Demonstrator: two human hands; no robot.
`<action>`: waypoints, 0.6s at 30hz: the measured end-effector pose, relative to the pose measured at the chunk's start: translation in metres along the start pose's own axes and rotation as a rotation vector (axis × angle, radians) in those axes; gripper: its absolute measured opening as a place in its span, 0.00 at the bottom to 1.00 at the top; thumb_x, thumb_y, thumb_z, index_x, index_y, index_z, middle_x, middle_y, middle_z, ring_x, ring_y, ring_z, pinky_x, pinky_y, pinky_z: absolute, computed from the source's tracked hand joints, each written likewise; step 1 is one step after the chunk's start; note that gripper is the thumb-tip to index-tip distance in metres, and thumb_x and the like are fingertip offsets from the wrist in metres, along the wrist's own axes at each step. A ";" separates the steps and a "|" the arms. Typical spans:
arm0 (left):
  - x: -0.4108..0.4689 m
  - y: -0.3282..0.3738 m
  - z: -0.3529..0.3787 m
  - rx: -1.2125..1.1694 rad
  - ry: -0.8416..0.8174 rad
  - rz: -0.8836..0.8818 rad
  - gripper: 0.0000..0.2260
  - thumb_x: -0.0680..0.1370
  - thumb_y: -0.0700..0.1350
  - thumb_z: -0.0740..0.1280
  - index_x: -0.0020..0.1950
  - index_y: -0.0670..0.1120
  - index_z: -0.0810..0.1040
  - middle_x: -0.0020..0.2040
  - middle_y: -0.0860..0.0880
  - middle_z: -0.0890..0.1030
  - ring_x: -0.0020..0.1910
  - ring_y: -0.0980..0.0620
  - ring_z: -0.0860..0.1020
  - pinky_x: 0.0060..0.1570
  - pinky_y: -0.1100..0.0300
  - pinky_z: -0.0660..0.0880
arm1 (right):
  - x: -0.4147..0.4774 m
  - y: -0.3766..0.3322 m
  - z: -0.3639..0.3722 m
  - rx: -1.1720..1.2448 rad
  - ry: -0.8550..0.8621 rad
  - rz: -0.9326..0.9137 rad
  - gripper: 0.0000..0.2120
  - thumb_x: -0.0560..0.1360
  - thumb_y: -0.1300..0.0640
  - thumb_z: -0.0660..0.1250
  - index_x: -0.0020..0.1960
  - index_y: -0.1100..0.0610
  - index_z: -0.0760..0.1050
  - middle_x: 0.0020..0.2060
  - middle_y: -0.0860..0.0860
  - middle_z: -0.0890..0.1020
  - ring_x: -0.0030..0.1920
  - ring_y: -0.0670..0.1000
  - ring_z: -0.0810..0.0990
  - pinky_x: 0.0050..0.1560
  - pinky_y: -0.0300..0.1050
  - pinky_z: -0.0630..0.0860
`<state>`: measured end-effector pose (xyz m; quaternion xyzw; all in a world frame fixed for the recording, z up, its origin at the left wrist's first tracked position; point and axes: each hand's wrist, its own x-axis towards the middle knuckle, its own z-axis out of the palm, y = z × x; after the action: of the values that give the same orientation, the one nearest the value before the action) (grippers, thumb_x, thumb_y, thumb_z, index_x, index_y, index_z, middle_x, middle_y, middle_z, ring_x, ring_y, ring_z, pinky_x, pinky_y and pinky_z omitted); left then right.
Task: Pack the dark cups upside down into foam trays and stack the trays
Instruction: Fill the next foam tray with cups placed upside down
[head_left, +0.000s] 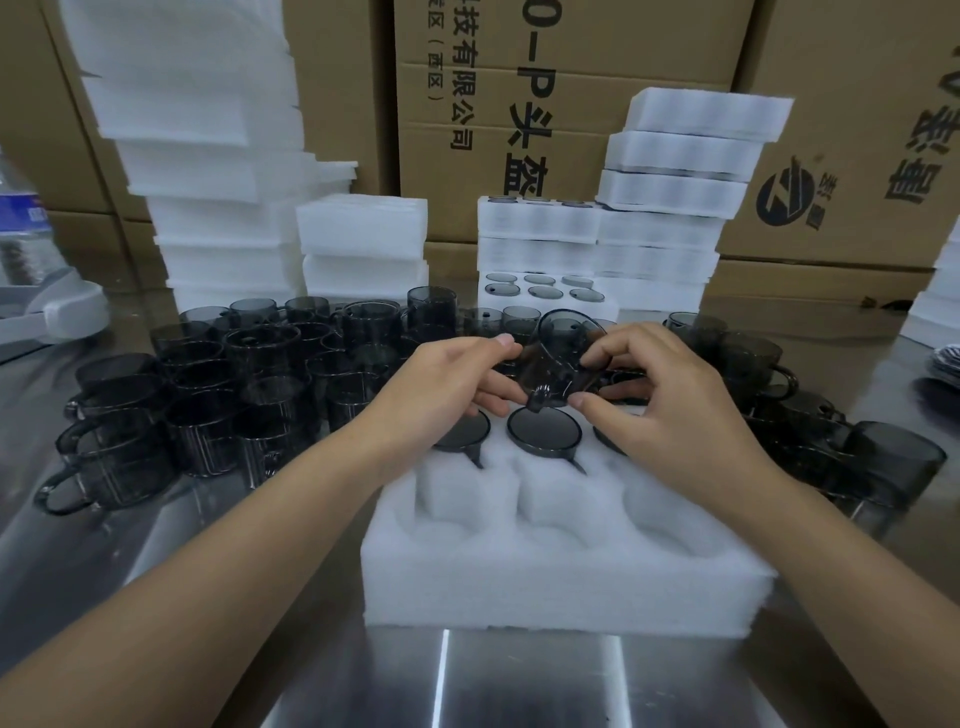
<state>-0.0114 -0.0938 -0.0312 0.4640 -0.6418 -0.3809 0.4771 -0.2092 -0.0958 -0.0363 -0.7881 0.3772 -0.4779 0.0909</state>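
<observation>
While both the left hand (457, 379) and right hand (649, 384) pinch one dark cup (561, 358), tilted, it hangs above a foam tray (561, 571) holding upturned cups (544, 429).

Both my bare forearms reach in from the near edge of the table (519, 686) and meet mid-table. My left hand (452, 384) and right hand (670, 400) face each other, fingers (610, 347) curled, pinching one tilted dark cup (558, 358) between them.
</observation>
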 end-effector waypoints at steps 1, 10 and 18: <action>0.000 0.000 0.000 0.007 -0.009 0.003 0.10 0.75 0.58 0.61 0.49 0.58 0.79 0.39 0.54 0.85 0.38 0.59 0.82 0.41 0.62 0.70 | 0.000 0.001 0.000 -0.002 -0.002 -0.007 0.17 0.69 0.64 0.75 0.47 0.45 0.73 0.49 0.41 0.75 0.52 0.46 0.77 0.51 0.43 0.79; -0.001 -0.004 -0.001 0.043 -0.080 0.049 0.17 0.68 0.61 0.68 0.56 0.61 0.76 0.44 0.59 0.85 0.43 0.63 0.82 0.41 0.69 0.71 | 0.000 -0.001 -0.003 0.020 -0.008 -0.060 0.33 0.69 0.62 0.75 0.60 0.34 0.62 0.56 0.43 0.74 0.55 0.42 0.75 0.50 0.39 0.77; -0.001 -0.004 -0.002 0.033 -0.097 0.040 0.15 0.74 0.53 0.69 0.60 0.57 0.76 0.44 0.60 0.85 0.43 0.63 0.82 0.36 0.77 0.69 | -0.001 0.001 -0.003 -0.030 -0.015 -0.120 0.32 0.69 0.64 0.74 0.64 0.41 0.65 0.56 0.43 0.73 0.56 0.42 0.74 0.51 0.39 0.76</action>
<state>-0.0083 -0.0936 -0.0343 0.4400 -0.6794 -0.3829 0.4452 -0.2123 -0.0949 -0.0361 -0.8141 0.3356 -0.4710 0.0529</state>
